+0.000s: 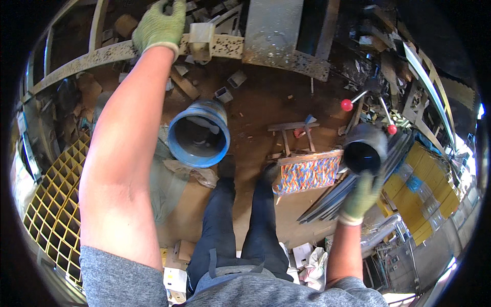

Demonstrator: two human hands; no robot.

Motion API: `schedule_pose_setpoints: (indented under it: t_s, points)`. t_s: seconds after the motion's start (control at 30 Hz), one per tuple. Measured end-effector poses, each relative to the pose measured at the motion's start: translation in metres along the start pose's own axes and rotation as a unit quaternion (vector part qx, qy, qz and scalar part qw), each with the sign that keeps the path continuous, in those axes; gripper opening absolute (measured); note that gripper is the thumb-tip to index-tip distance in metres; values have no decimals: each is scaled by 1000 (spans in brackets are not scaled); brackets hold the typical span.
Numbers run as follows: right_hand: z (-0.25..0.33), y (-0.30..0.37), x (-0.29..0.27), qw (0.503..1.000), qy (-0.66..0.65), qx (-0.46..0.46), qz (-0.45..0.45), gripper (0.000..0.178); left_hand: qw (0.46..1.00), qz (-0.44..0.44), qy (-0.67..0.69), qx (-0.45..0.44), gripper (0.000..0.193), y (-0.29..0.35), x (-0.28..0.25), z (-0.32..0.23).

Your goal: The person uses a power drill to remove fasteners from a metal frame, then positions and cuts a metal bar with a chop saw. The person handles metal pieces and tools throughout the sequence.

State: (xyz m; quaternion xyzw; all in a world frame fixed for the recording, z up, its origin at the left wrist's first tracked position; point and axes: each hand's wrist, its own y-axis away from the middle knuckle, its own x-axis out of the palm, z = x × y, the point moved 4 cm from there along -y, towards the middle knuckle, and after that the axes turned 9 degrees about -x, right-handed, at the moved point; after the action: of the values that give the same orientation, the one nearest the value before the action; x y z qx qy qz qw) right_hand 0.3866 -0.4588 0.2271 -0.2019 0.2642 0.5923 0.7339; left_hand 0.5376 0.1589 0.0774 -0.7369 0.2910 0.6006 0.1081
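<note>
My left hand (159, 28), in a green knit glove, reaches over a speckled metal rail (112, 51) at the top left. Its fingers curl inward at the upper picture edge, and what they hold, if anything, is cut off. Right of it, a short pale rectangular metal tube (201, 35) sits at the rail. My right hand (360, 198), gloved the same way, is smeared by motion. It is just below the open end of a dark cylinder (364, 151); whether they touch is unclear. Beyond the cylinder, a lever handle carries red ball knobs (347, 105).
A blue round bucket (199, 134) stands ahead of my feet. Beside it is a low stool with a woven multicoloured seat (309, 173). Offcut tube pieces (223, 94) lie on the brown floor. Yellow grating (53, 204) rises at left; long dark bars (327, 197) lie at right.
</note>
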Motion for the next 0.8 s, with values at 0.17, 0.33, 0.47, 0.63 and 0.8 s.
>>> schedule_pose_setpoints:
  t_s: [0.17, 0.33, 0.47, 0.63, 0.8]
  points:
    - [-11, 136, 164, 948, -81, 120, 283, 79, 992, -73, 101, 5, 66, 14, -12, 2]
    - [-25, 203, 283, 889, -18, 14, 458, 79, 877, -19, 446, 176, 60, 18, -14, 28]
    - [-45, 228, 325, 872, 80, 16, 483, 70, 865, -93, 410, 274, 47, 128, -26, 141]
    - [-54, 247, 350, 865, 174, -29, 470, 52, 918, 168, 360, -20, 48, 386, -38, 387]
    - [-46, 248, 338, 833, 209, 1, 513, 47, 904, 273, 88, -318, 60, 588, -107, 582]
